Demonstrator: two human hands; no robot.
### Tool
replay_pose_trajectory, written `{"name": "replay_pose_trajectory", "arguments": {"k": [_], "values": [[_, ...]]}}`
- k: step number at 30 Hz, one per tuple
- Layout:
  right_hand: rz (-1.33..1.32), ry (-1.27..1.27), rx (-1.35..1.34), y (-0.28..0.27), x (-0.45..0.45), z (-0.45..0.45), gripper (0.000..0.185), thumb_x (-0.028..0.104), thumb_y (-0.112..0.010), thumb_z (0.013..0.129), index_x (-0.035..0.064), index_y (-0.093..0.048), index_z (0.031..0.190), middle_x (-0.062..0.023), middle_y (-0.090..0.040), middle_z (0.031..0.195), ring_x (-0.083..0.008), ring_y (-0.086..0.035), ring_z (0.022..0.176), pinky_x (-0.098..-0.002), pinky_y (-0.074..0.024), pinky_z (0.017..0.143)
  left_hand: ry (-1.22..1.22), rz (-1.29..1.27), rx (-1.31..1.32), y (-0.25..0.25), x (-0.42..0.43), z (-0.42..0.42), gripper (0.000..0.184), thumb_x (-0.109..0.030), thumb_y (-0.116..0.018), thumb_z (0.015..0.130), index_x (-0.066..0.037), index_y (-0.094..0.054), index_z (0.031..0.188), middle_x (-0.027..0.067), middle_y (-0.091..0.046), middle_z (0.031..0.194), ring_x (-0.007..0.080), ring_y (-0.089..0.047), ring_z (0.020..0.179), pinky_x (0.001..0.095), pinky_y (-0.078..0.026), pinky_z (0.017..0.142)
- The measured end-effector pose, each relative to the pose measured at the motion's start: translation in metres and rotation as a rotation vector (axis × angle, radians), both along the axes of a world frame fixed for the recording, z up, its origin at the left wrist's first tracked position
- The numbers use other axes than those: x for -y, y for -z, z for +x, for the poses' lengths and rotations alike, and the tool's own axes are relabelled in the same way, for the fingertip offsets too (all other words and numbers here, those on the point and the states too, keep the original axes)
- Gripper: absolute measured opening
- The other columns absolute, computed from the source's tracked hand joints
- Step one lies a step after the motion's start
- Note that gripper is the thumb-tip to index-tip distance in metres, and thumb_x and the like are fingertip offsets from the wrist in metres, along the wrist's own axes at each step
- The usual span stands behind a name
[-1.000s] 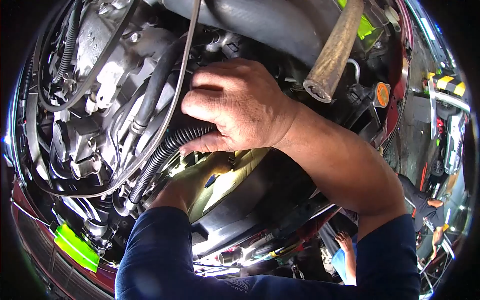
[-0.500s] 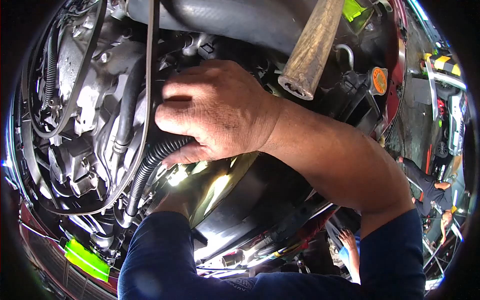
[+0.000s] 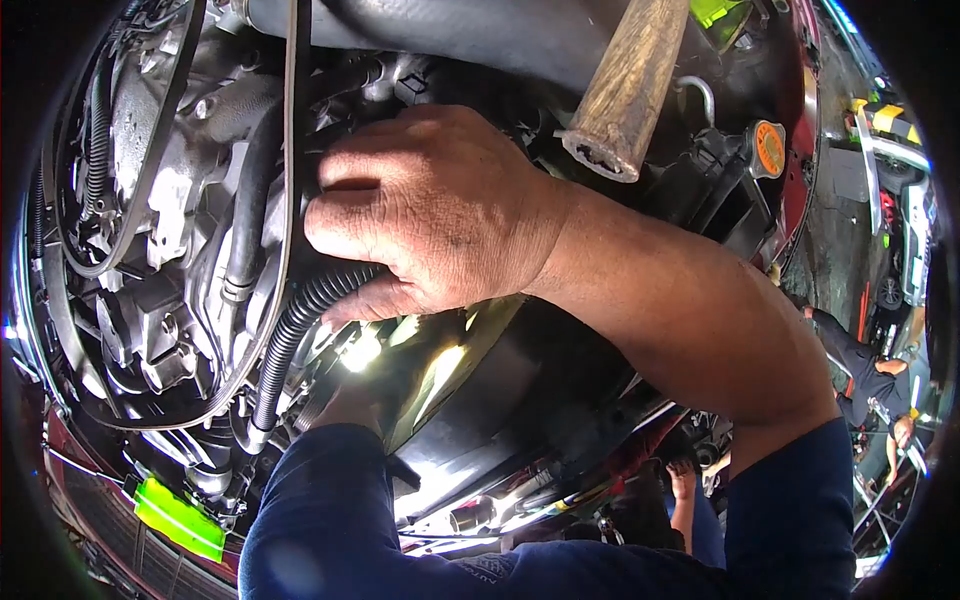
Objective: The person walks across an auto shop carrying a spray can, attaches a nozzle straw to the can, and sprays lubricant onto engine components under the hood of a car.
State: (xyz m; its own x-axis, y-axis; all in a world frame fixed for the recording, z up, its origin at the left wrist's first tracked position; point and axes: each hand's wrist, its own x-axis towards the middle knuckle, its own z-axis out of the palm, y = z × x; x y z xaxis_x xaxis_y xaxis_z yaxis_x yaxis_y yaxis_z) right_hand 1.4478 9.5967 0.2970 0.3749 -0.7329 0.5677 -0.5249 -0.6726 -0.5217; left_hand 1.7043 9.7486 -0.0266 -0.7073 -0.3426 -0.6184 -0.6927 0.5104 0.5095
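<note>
My right hand (image 3: 430, 215) is in the middle of the engine bay, its fingers curled down around a black corrugated hose (image 3: 305, 315), with the thumb along the hose's near side. The fingertips are hidden behind the hand. My left forearm reaches down beneath the hose, and the left hand is out of sight among the engine parts and bright light. A thin black belt (image 3: 292, 150) hangs in a loop just left of my right hand. Above my right forearm, a worn wooden handle (image 3: 632, 95) points down toward the bay.
A radiator cap with an orange label (image 3: 768, 149) lies at the right. A thick black hose (image 3: 440, 30) crosses the top. Metal engine parts (image 3: 165, 150) fill the left side. One person (image 3: 870, 370) is at the far right, and another person's hand (image 3: 683, 480) shows below my right arm.
The view has shifted, so the engine parts sit further left. My left hand, partly visible earlier, is now hidden deeper below. My right hand stays on the corrugated hose.
</note>
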Motion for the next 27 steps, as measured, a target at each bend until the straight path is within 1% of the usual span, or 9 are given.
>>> {"name": "replay_pose_trajectory", "arguments": {"k": [8,11,20,27], "values": [[0.009,0.001,-0.044,0.000,0.000,-0.001,0.050,0.057,-0.078,0.068,0.0146,-0.060,0.087,-0.0024,-0.058,0.087,-0.0239,-0.065,0.076,-0.0394,-0.0543,0.065,0.009,0.000,-0.022,0.000,0.000,-0.007,0.065,-0.046,-0.062,0.089,-0.002,-0.047,0.133,0.0208,-0.050,0.130,0.0333,-0.047,0.122,0.0469,-0.038,0.102],[-0.008,0.004,-0.009,0.002,0.001,0.000,0.050,0.057,-0.078,0.069,0.0143,-0.060,0.087,-0.0024,-0.058,0.086,-0.0240,-0.065,0.076,-0.0392,-0.0541,0.064,0.017,0.002,-0.028,-0.002,-0.002,-0.010,0.064,-0.046,-0.062,0.089,-0.002,-0.047,0.132,0.0206,-0.050,0.129,0.0332,-0.047,0.121,0.0468,-0.038,0.101],[-0.014,0.014,-0.003,0.001,0.000,0.000,0.048,0.055,-0.077,0.069,0.0140,-0.059,0.086,-0.0024,-0.056,0.084,-0.0241,-0.065,0.077,-0.0403,-0.0533,0.066,0.006,0.008,-0.046,-0.009,0.002,-0.013,0.061,-0.044,-0.063,0.088,-0.002,-0.048,0.130,0.0199,-0.050,0.126,0.0330,-0.048,0.119,0.0465,-0.039,0.100],[-0.015,0.014,-0.010,-0.003,0.000,-0.002,0.049,0.055,-0.077,0.068,0.0140,-0.059,0.086,-0.0016,-0.054,0.082,-0.0237,-0.064,0.076,-0.0400,-0.0526,0.064,-0.003,0.017,-0.070,-0.018,0.005,-0.014,0.059,-0.042,-0.064,0.087,-0.003,-0.048,0.129,0.0194,-0.051,0.124,0.0329,-0.048,0.118,0.0463,-0.039,0.099]]}}
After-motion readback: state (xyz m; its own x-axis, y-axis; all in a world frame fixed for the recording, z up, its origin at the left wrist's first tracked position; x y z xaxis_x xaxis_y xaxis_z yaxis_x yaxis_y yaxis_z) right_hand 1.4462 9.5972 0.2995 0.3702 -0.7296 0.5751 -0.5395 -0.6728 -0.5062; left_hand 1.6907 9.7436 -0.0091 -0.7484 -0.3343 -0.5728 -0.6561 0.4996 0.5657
